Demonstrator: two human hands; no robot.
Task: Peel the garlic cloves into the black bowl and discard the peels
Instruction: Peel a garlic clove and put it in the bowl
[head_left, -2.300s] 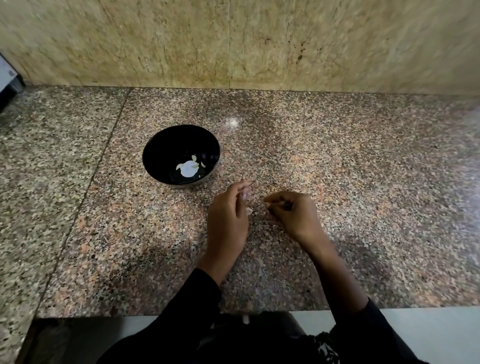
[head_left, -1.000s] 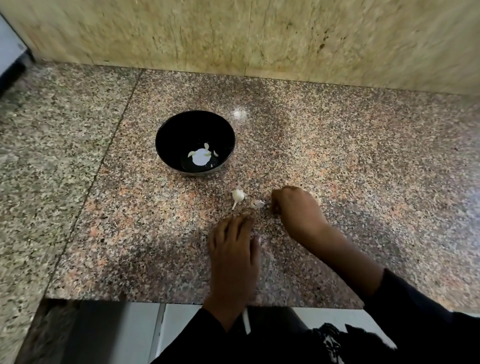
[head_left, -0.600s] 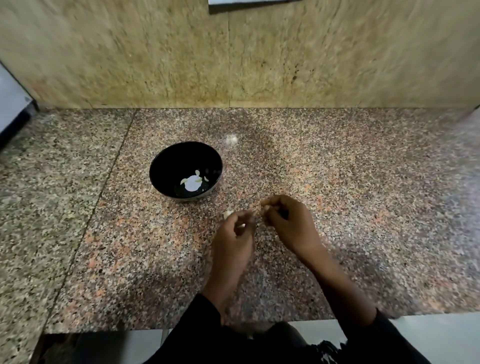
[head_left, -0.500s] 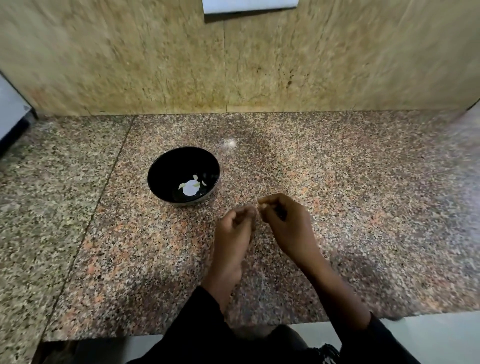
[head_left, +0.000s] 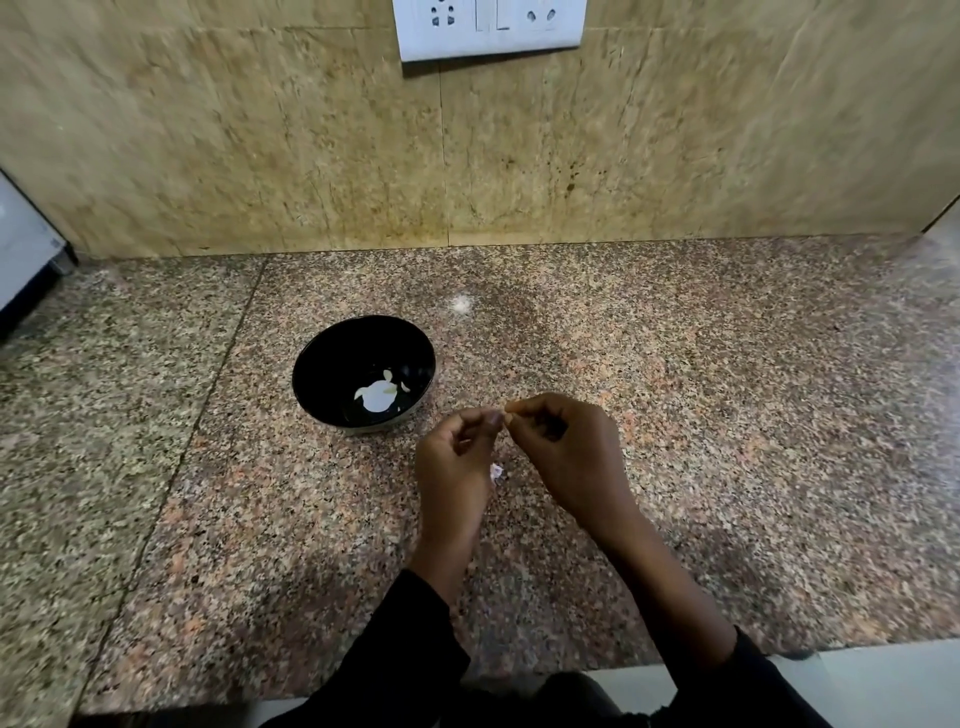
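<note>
Head view shows the left hand (head_left: 453, 470) and right hand (head_left: 566, 451) meeting fingertip to fingertip just beside the black bowl (head_left: 363, 372), apparently pinching a garlic clove hidden between them; best to peel slowly, over the counter (head_left: 727, 415); cloves already in bowl.

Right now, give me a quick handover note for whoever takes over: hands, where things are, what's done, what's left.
Left hand and right hand: fingertips meet above the granite counter, pinching something small; presumably a garlic clove, mostly hidden.
Black bowl: on the counter, left of the hands, a few pale pieces at its bottom.
One peel scrap lies on the counter between the wrists.
Done: some pieces already in the bowl.
Left: finish this clove, drop it in, discard the peels.
</note>
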